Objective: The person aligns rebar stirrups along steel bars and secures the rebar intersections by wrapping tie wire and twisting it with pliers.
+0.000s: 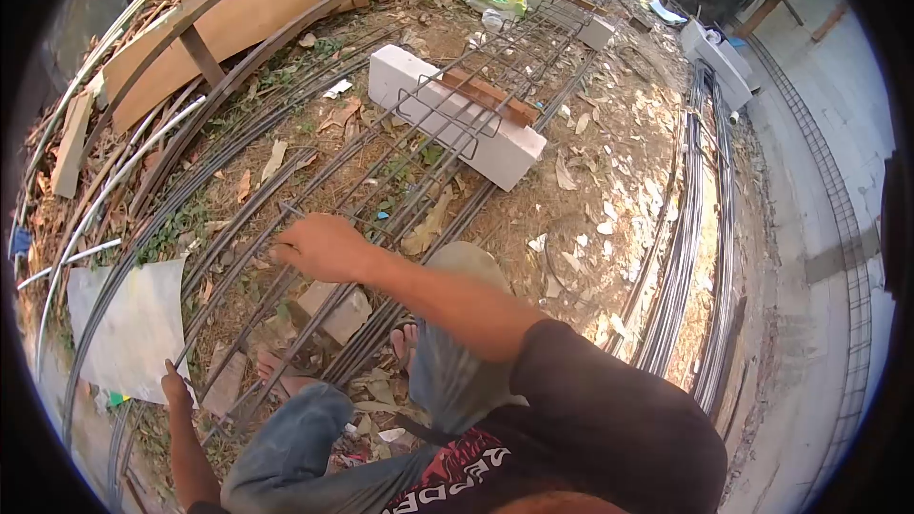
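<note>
A half-built cage of steel rebar (347, 171) runs away from me, with thin square stirrups (447, 119) around its far part. My right hand (328, 247) reaches over the near bars, its fingers curled and pinched together beside a bar; what they hold is too small to tell. Lower left, my left hand (176, 387) is closed around a rebar at the side of the cage, thumb upward. A pale flat sheet (133, 328) lies just beyond it. The cage rests across a white block (405, 81) with a brown wooden piece (490, 98) on top.
Another block (333, 309) sits under the bars near my feet. Bundled rebars (676, 295) lie to the right, beside a concrete strip with a long narrow cage (828, 171). Curved boards and timber (228, 29) are at the left. Leaves and white scraps cover the ground.
</note>
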The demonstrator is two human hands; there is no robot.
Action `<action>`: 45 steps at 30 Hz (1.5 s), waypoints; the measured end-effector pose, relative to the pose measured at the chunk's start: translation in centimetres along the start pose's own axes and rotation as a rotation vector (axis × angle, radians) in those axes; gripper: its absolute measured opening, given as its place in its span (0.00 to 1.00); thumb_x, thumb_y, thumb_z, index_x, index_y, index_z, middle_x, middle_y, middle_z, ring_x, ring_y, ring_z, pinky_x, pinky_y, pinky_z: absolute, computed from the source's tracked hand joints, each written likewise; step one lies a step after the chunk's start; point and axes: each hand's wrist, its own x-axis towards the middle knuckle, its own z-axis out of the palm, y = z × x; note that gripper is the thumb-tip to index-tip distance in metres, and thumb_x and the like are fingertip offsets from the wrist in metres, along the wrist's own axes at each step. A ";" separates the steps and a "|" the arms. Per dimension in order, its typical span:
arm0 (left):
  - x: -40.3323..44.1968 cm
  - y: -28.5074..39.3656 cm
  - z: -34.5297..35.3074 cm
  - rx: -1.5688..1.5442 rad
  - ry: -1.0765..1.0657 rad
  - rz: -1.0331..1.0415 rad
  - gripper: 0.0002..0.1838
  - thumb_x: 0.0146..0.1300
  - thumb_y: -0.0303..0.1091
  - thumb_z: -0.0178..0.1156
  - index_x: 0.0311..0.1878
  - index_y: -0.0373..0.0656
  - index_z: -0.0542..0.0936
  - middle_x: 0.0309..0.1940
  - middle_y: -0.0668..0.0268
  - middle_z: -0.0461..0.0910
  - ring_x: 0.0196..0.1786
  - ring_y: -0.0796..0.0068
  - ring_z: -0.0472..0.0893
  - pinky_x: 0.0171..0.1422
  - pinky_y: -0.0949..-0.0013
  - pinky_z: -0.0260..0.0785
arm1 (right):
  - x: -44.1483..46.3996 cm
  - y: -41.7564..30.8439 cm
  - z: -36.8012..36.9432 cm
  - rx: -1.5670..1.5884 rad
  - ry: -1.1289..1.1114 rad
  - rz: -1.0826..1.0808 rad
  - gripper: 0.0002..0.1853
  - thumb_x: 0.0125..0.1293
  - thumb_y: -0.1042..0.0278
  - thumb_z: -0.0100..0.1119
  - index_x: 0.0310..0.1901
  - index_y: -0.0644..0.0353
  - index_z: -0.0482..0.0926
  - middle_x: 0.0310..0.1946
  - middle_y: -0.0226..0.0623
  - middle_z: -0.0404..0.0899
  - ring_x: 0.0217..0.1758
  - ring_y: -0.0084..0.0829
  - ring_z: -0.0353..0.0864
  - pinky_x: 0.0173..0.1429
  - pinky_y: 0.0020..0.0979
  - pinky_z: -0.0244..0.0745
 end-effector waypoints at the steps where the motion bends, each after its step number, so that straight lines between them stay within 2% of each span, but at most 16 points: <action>1: 0.4 -0.6 0.3 -0.001 0.019 0.020 0.36 0.75 0.67 0.51 0.22 0.44 0.68 0.14 0.70 0.62 0.14 0.71 0.62 0.19 0.59 0.53 | -0.2 0.3 0.2 0.000 0.034 -0.020 0.19 0.76 0.52 0.55 0.42 0.59 0.89 0.31 0.47 0.86 0.37 0.51 0.86 0.45 0.52 0.80; 2: 0.8 -1.2 0.4 -0.003 0.040 0.038 0.35 0.75 0.67 0.51 0.22 0.46 0.68 0.14 0.70 0.62 0.12 0.72 0.61 0.16 0.62 0.52 | -0.3 0.6 0.3 0.001 0.065 -0.040 0.18 0.76 0.53 0.56 0.43 0.57 0.90 0.30 0.46 0.86 0.37 0.51 0.86 0.44 0.52 0.81; 6: 1.8 -1.7 0.0 -0.020 -0.026 0.010 0.34 0.74 0.67 0.53 0.27 0.42 0.71 0.15 0.70 0.63 0.12 0.72 0.61 0.16 0.62 0.52 | -1.2 0.5 -1.1 0.015 0.030 0.018 0.20 0.77 0.52 0.55 0.42 0.60 0.88 0.30 0.47 0.86 0.37 0.51 0.86 0.44 0.53 0.81; 9: 1.8 -2.0 0.3 -0.100 -0.005 0.072 0.33 0.74 0.67 0.54 0.33 0.40 0.74 0.16 0.69 0.64 0.13 0.73 0.60 0.16 0.63 0.51 | -1.5 0.3 -2.0 0.023 -0.010 0.070 0.21 0.77 0.52 0.54 0.42 0.62 0.88 0.30 0.48 0.86 0.38 0.52 0.86 0.45 0.53 0.81; 12: 2.1 -2.1 0.4 -0.068 0.009 0.009 0.33 0.74 0.66 0.54 0.38 0.38 0.75 0.18 0.69 0.65 0.14 0.73 0.60 0.17 0.63 0.50 | -1.8 0.4 -2.3 -0.010 -0.004 0.058 0.21 0.78 0.51 0.54 0.42 0.62 0.88 0.30 0.48 0.86 0.37 0.52 0.86 0.44 0.53 0.81; 16: 0.8 -0.7 -0.3 -0.042 -0.037 -0.053 0.32 0.74 0.66 0.53 0.35 0.40 0.74 0.15 0.70 0.62 0.13 0.73 0.59 0.16 0.64 0.49 | -2.3 0.9 -2.5 -0.025 0.007 0.042 0.21 0.78 0.51 0.55 0.41 0.62 0.88 0.29 0.48 0.85 0.37 0.52 0.86 0.44 0.52 0.81; 19: -0.4 0.2 -0.5 -0.043 -0.075 -0.037 0.34 0.78 0.63 0.49 0.28 0.38 0.74 0.16 0.68 0.64 0.19 0.70 0.65 0.24 0.57 0.56 | -3.3 1.1 -3.3 0.008 0.017 0.059 0.21 0.78 0.51 0.55 0.40 0.62 0.88 0.29 0.47 0.85 0.36 0.52 0.86 0.43 0.52 0.80; 22: -1.8 1.1 -0.4 -0.071 -0.053 -0.073 0.33 0.78 0.62 0.50 0.28 0.41 0.72 0.15 0.70 0.61 0.17 0.72 0.63 0.22 0.58 0.54 | -4.1 1.6 -4.0 0.026 0.016 0.088 0.21 0.78 0.51 0.55 0.40 0.61 0.89 0.30 0.46 0.86 0.36 0.51 0.86 0.42 0.52 0.80; 25: -2.3 1.2 -0.3 -0.088 -0.032 -0.016 0.33 0.77 0.63 0.51 0.26 0.42 0.70 0.14 0.71 0.60 0.15 0.72 0.61 0.20 0.59 0.52 | -4.8 2.3 -4.1 0.020 0.012 0.099 0.20 0.78 0.52 0.56 0.41 0.61 0.89 0.30 0.46 0.86 0.36 0.51 0.86 0.41 0.51 0.80; 34: -3.3 1.7 -1.0 -0.029 -0.011 -0.034 0.37 0.76 0.68 0.51 0.20 0.45 0.65 0.13 0.73 0.56 0.14 0.73 0.58 0.18 0.60 0.48 | -5.2 3.4 -3.9 0.019 -0.017 0.082 0.20 0.78 0.52 0.55 0.42 0.61 0.89 0.31 0.47 0.86 0.36 0.51 0.86 0.42 0.52 0.81; 37: -2.8 1.7 -1.7 -0.030 -0.084 -0.051 0.36 0.72 0.73 0.51 0.25 0.48 0.68 0.16 0.74 0.56 0.17 0.75 0.57 0.20 0.61 0.47 | -5.7 3.4 -4.3 0.005 -0.015 0.073 0.20 0.78 0.53 0.55 0.42 0.62 0.89 0.31 0.48 0.86 0.37 0.51 0.86 0.42 0.52 0.81; 40: -5.3 3.5 -1.8 -0.009 -0.047 -0.049 0.38 0.69 0.77 0.53 0.20 0.52 0.65 0.15 0.76 0.54 0.16 0.76 0.55 0.19 0.63 0.46 | -6.2 3.0 -4.8 0.011 0.001 0.060 0.21 0.78 0.53 0.55 0.40 0.62 0.89 0.31 0.48 0.86 0.37 0.52 0.87 0.43 0.52 0.81; 45: -6.1 4.0 -1.9 0.014 -0.133 -0.056 0.38 0.67 0.76 0.57 0.21 0.50 0.65 0.16 0.77 0.52 0.16 0.77 0.54 0.20 0.61 0.45 | -6.6 3.1 -4.7 0.018 -0.001 0.058 0.21 0.77 0.54 0.55 0.39 0.63 0.89 0.31 0.49 0.86 0.38 0.52 0.87 0.44 0.52 0.81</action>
